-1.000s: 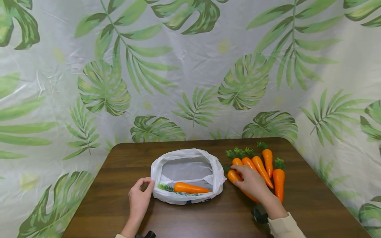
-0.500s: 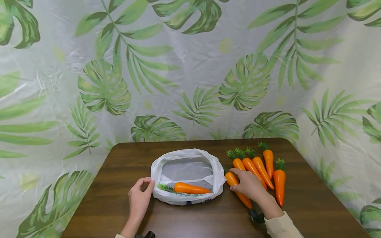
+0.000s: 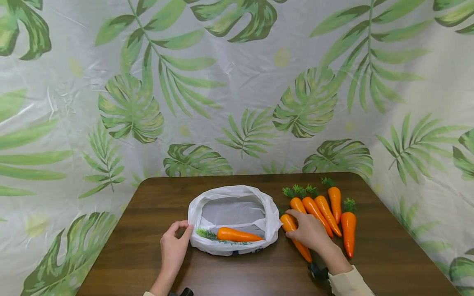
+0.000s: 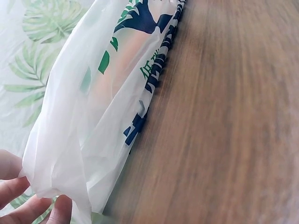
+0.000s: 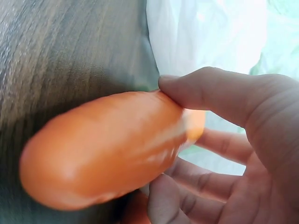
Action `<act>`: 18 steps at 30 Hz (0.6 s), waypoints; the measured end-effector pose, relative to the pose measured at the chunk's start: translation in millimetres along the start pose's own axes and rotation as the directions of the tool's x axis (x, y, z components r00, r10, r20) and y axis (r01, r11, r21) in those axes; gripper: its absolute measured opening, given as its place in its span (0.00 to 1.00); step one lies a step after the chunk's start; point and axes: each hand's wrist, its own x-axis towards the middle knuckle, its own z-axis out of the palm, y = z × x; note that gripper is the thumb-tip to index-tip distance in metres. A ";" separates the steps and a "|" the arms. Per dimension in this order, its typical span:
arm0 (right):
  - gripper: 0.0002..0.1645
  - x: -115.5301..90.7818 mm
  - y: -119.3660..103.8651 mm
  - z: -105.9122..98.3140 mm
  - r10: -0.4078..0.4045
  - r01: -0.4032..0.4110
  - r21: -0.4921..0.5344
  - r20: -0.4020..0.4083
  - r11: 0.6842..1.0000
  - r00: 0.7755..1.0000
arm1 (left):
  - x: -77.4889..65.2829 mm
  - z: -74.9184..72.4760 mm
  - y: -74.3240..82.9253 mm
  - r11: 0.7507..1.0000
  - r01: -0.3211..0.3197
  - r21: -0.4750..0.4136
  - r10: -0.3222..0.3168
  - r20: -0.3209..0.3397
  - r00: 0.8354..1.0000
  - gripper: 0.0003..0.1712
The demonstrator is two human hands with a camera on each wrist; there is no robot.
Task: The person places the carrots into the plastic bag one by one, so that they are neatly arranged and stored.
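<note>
A white plastic bag (image 3: 271,220) stands with its mouth spread wide at the middle of the table; one orange carrot (image 3: 238,234) with a green top lies inside. My left hand (image 3: 174,241) pinches the bag's left rim, and the left wrist view shows its fingers (image 4: 60,210) at the bag's edge. To the bag's right, my right hand (image 3: 312,232) grips another carrot (image 3: 302,249), thumb on one side and fingers on the other. That carrot's thick body (image 5: 98,149) fills much of the right wrist view. Its green top is mostly hidden.
Several more carrots lie right of the held one, among them an upright-pointing carrot (image 3: 348,232) farthest right and a carrot (image 3: 335,203) near the back. The brown wooden table (image 3: 148,213) ends before a leaf-patterned curtain (image 3: 244,94).
My right hand has shifted slightly left and toward me, and the carrot under it has turned and slid left with it. The left hand keeps its place on the bag.
</note>
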 end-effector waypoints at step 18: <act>0.41 -5.1 -7.2 -22.2 -0.025 0.025 0.000 -0.085 1.000 0.996 | -1.0 0.7 0.3 1.000 -0.025 -0.014 0.025 -0.010 1.000 0.03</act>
